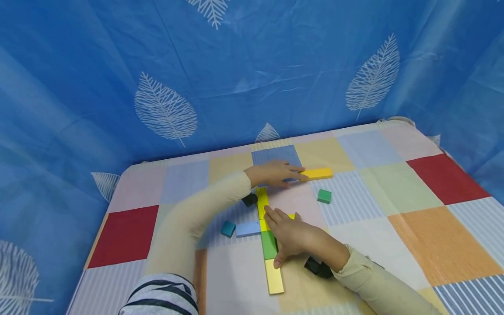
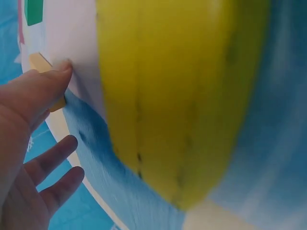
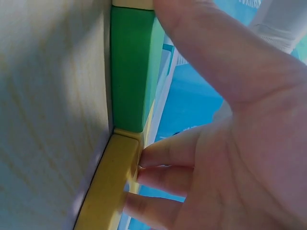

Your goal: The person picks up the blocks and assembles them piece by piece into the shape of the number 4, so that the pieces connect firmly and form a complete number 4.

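Observation:
At the far side of the cloth my left hand (image 1: 277, 173) holds the end of an orange-yellow block (image 1: 320, 173) between thumb and fingers. Two other fingers are spread in the left wrist view. My right hand (image 1: 293, 237) lies along a line of blocks, its fingers fairly straight. Its fingertips touch beside a yellow block (image 3: 108, 179), and the thumb is at the near end of a green block (image 1: 269, 245). That line also has a long yellow block (image 1: 262, 202) at the top and a pale yellow block (image 1: 274, 278) at the bottom. A light blue block (image 1: 248, 229) juts left from it.
A teal cube (image 1: 228, 229) sits left of the light blue block. Another green cube (image 1: 324, 196) lies right of the line, nearer the orange-yellow block. A patchwork cloth (image 1: 417, 227) covers the table, and a blue curtain (image 1: 252, 65) with white leaves hangs behind.

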Tool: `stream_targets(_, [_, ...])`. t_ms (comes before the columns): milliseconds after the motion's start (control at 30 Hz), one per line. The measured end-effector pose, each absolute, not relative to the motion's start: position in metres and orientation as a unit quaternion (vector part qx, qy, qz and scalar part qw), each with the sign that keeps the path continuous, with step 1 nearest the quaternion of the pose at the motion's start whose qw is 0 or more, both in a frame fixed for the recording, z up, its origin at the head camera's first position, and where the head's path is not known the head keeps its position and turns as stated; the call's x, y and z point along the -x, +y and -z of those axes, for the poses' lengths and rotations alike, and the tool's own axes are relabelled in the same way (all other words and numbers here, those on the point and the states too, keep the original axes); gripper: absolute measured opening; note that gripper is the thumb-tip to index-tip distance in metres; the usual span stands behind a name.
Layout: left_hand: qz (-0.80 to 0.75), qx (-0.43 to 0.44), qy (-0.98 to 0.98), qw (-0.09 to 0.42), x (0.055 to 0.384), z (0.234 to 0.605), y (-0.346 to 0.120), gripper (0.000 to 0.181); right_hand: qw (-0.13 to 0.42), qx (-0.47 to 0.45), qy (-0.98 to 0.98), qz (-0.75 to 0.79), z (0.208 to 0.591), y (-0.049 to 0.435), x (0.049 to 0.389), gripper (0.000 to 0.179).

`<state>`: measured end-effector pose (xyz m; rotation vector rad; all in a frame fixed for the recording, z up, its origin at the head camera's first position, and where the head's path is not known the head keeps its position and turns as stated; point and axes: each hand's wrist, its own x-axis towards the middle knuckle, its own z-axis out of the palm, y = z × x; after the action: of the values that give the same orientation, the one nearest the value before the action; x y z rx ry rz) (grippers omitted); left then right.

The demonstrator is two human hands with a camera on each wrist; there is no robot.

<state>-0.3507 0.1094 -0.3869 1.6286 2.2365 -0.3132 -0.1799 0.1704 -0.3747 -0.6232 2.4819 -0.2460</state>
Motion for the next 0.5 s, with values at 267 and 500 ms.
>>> stream_targets(267, [0.074,-0.512,0.83,0.208,0.361,0.385,0.069,0.055,0.284,0.233,0.925,0.099,0.372,0.166,0.183,0.118])
stream_targets(500, [0.08,-0.453,0.861,0.215,0.367,0.389,0.018,0.056,0.281,0.236,0.924,0.109,0.373,0.165,0.183,0.119])
